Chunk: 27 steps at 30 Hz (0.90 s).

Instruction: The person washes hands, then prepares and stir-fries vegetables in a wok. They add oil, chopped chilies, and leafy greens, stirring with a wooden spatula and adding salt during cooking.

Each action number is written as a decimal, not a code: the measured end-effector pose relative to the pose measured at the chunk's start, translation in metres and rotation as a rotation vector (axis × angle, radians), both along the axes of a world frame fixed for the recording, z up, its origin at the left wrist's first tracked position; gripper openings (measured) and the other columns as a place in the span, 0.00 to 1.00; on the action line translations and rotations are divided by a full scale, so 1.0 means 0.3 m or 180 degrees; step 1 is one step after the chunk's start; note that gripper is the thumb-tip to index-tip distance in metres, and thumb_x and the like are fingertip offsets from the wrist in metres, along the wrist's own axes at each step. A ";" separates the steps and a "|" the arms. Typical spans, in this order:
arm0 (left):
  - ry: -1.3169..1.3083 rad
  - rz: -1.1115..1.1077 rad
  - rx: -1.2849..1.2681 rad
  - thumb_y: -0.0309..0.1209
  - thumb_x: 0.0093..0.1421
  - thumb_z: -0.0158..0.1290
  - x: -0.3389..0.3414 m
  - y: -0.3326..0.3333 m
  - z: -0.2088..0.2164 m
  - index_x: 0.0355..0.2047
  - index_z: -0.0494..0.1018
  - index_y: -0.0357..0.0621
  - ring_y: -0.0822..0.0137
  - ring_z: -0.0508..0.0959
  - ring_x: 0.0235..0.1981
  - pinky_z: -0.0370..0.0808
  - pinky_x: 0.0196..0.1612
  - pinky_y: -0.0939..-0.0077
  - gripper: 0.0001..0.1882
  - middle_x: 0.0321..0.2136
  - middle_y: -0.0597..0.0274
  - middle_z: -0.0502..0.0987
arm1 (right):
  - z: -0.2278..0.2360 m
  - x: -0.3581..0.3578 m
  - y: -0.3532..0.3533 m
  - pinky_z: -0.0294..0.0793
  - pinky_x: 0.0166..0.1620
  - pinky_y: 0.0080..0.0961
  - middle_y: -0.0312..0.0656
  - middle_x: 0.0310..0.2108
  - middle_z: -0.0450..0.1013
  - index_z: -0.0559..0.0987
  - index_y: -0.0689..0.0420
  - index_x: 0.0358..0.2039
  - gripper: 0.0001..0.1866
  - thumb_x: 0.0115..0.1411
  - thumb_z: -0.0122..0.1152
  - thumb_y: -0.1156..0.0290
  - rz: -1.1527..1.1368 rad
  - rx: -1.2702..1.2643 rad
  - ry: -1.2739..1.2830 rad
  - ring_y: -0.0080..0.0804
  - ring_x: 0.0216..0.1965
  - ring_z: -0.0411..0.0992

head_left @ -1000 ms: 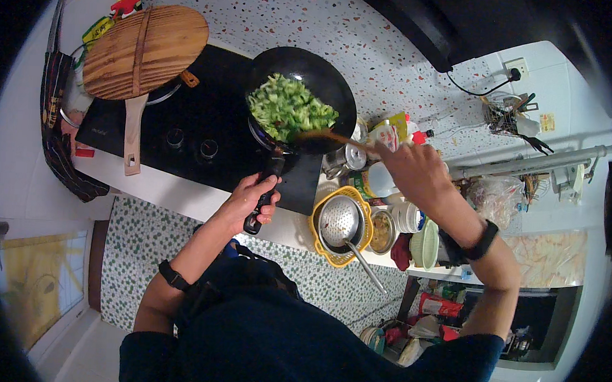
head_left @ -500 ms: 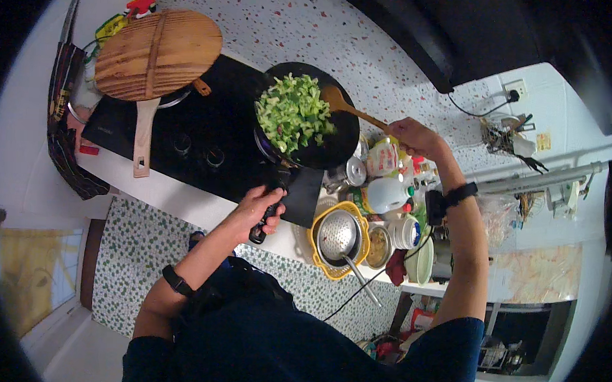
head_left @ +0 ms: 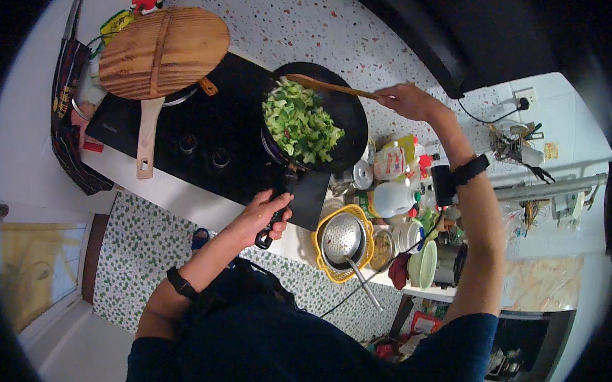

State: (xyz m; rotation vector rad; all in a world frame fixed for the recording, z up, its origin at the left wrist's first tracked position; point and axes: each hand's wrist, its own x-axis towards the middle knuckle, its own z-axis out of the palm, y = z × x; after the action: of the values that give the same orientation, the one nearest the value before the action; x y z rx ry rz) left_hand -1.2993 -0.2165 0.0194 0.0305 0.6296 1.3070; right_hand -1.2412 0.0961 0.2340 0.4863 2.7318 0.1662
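Observation:
A dark wok (head_left: pixel 352 125) sits at the right side of the black cooktop (head_left: pixel 130 124). Chopped green vegetables (head_left: pixel 298 120) are heaped over its left and middle part. My left hand (head_left: pixel 261 218) is wrapped round the wok's black handle (head_left: pixel 278 210), on the side near me. With my right hand (head_left: pixel 407 101) I grip the end of a wooden spatula (head_left: pixel 336 88). Its blade lies against the far edge of the vegetables, inside the wok; part of the blade is hard to make out.
A round wooden lid (head_left: pixel 164 51) covers a pan on the left burner, its pale handle (head_left: pixel 147 138) pointing toward me. Right of the wok stand a clear plastic jug (head_left: pixel 393 199) and other bottles. Nearer lies a yellow basket (head_left: pixel 319 255) holding a perforated metal ladle (head_left: pixel 343 234).
My right hand has moved slightly up, and the spatula's blade has swung leftward from the right side of the vegetables to their far edge. My left hand still holds the wok's handle.

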 end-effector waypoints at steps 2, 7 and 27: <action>0.0079 -0.0033 -0.0042 0.38 0.63 0.47 0.001 0.003 -0.001 0.42 0.64 0.48 0.77 0.61 0.12 0.57 0.12 0.82 0.12 0.21 0.67 0.65 | 0.024 0.004 -0.076 0.74 0.31 0.38 0.46 0.23 0.74 0.75 0.43 0.48 0.16 0.62 0.47 0.57 0.0609 0.0531 -0.0120 0.42 0.26 0.75; -0.0010 -0.0017 0.0097 0.37 0.62 0.49 -0.003 -0.002 -0.001 0.39 0.63 0.47 0.77 0.62 0.14 0.58 0.13 0.83 0.11 0.21 0.66 0.65 | 0.141 0.114 -0.316 0.74 0.31 0.37 0.41 0.23 0.73 0.68 0.37 0.54 0.19 0.62 0.47 0.58 0.0756 0.1518 -0.0839 0.41 0.27 0.74; 0.0015 0.0036 0.0067 0.39 0.62 0.50 0.003 0.001 -0.017 0.39 0.65 0.47 0.78 0.62 0.13 0.58 0.12 0.82 0.11 0.21 0.67 0.66 | 0.018 0.301 -0.420 0.76 0.32 0.39 0.49 0.26 0.74 0.71 0.48 0.48 0.16 0.59 0.45 0.70 -0.0384 0.1274 -0.0359 0.48 0.32 0.75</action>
State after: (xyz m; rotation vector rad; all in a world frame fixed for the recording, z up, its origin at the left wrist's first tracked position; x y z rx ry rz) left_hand -1.2984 -0.2163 0.0143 0.0474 0.6209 1.3247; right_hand -1.1510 -0.0299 0.2394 0.7227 2.5507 0.6941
